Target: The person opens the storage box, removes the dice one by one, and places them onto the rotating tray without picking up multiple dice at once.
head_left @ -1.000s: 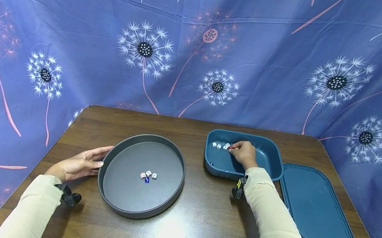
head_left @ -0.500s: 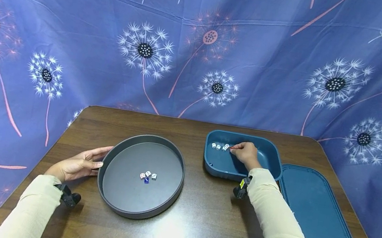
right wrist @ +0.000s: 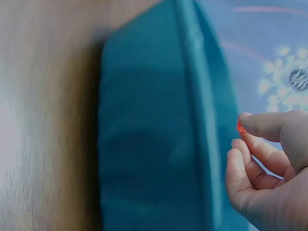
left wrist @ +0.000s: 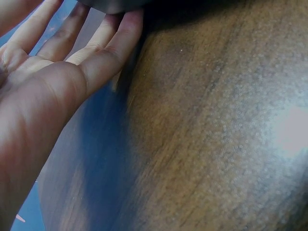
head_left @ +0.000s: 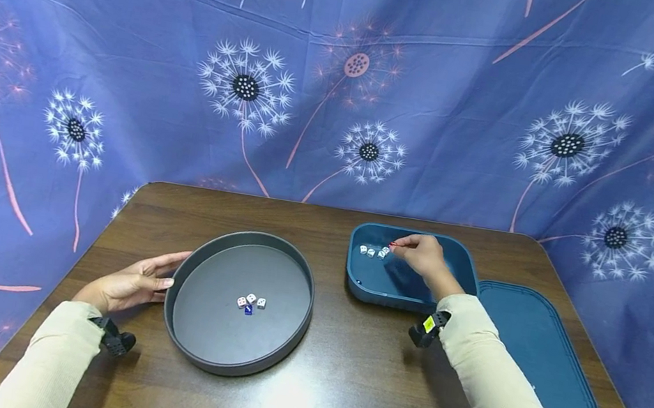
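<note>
My left hand rests its outstretched fingers against the left side of a round dark grey pan; the left wrist view shows the fingertips at the pan's underside edge. Inside the pan lie several dice, one of them a blue die beside white ones. My right hand pinches a small red die between thumb and forefinger, held above a blue rectangular tub. Several white dice sit in the tub's left half, and a small dark die lies near its front left corner.
A flat blue lid lies on the wooden table, to the right of the tub. Behind the table hangs a blue dandelion-print cloth. Bare wood separates pan and tub.
My right hand has lifted the red die up from the tub floor, and the forearm has swung slightly right. The left hand keeps its place at the pan.
</note>
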Demonstrator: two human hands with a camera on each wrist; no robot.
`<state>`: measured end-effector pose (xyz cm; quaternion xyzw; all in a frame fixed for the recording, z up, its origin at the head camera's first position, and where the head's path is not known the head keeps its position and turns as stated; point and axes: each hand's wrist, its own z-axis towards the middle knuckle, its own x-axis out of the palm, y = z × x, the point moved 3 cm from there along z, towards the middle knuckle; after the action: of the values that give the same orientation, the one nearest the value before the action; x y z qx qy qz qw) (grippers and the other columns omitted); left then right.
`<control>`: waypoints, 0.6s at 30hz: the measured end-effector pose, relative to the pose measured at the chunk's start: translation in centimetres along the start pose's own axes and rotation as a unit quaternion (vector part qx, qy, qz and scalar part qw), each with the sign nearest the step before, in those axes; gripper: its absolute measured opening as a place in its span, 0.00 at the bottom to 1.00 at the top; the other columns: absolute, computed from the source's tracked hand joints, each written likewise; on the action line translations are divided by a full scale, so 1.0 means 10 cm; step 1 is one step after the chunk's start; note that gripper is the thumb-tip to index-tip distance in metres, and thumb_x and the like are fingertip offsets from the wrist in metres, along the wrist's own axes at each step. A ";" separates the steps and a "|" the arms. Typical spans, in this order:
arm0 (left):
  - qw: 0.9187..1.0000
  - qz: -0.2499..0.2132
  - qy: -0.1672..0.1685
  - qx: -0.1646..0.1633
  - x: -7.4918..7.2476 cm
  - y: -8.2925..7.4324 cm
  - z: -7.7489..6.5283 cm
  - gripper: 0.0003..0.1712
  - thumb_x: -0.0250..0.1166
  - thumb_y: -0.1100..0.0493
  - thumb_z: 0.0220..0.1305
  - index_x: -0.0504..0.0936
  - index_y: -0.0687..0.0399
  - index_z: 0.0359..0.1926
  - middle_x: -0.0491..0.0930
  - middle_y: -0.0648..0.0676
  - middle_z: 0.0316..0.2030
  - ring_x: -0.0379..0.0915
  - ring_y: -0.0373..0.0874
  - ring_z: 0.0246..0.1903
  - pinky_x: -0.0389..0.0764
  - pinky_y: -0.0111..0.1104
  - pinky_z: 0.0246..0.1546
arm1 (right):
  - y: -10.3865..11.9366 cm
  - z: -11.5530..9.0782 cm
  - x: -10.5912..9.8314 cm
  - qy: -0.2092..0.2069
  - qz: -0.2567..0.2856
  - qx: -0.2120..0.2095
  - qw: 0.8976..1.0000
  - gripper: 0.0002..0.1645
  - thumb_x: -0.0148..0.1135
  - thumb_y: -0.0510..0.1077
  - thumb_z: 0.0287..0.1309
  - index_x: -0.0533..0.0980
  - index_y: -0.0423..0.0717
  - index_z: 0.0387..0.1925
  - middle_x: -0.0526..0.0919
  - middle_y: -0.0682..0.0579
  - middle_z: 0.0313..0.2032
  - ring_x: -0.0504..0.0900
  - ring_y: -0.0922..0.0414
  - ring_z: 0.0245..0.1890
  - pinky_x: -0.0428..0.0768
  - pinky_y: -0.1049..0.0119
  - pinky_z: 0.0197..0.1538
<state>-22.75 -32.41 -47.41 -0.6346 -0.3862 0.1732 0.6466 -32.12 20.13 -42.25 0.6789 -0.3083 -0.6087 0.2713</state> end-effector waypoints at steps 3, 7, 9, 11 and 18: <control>1.000 0.003 -0.003 -0.002 -0.01 0.00 -0.01 0.37 0.43 0.75 0.70 0.45 0.53 0.76 0.61 0.41 0.66 0.63 0.39 0.63 0.70 0.40 0.58 | 0.14 -0.07 0.02 0.017 0.041 -0.015 0.999 0.15 0.64 0.43 0.60 0.81 0.36 0.44 0.82 0.41 0.43 0.78 0.47 0.44 0.76 0.54 0.48; 1.000 0.011 -0.006 -0.006 -0.02 0.00 -0.01 0.37 0.43 0.74 0.70 0.45 0.53 0.76 0.61 0.40 0.65 0.63 0.39 0.63 0.70 0.40 0.58 | 0.37 -0.17 0.09 0.032 0.083 -0.042 0.995 0.14 0.65 0.41 0.59 0.80 0.35 0.43 0.83 0.43 0.40 0.79 0.51 0.40 0.77 0.52 0.49; 1.000 0.015 -0.008 -0.008 -0.02 0.01 -0.01 0.37 0.44 0.74 0.70 0.45 0.52 0.76 0.61 0.40 0.65 0.64 0.39 0.63 0.70 0.40 0.57 | 0.49 -0.23 0.13 0.039 0.090 -0.055 0.994 0.13 0.65 0.39 0.58 0.81 0.35 0.43 0.84 0.45 0.38 0.79 0.55 0.37 0.78 0.55 0.46; 1.000 0.018 -0.010 -0.009 -0.01 0.00 0.00 0.37 0.44 0.73 0.70 0.45 0.53 0.76 0.62 0.40 0.65 0.64 0.40 0.62 0.71 0.40 0.57 | 0.61 -0.28 0.20 0.043 0.094 -0.070 0.992 0.12 0.66 0.39 0.57 0.82 0.36 0.41 0.84 0.47 0.36 0.79 0.58 0.34 0.79 0.61 0.42; 1.000 0.018 -0.010 -0.007 -0.01 0.00 0.00 0.37 0.44 0.74 0.70 0.45 0.54 0.75 0.62 0.41 0.65 0.65 0.39 0.62 0.70 0.40 0.57 | 1.00 -0.49 0.49 0.063 0.126 -0.137 0.981 0.10 0.68 0.37 0.53 0.82 0.35 0.37 0.85 0.47 0.31 0.80 0.62 0.29 0.77 0.71 0.34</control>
<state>-22.81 -32.42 -47.44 -0.6442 -0.3826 0.1881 0.6350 -27.81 9.81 -37.47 0.6283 -0.2873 -0.5619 0.4550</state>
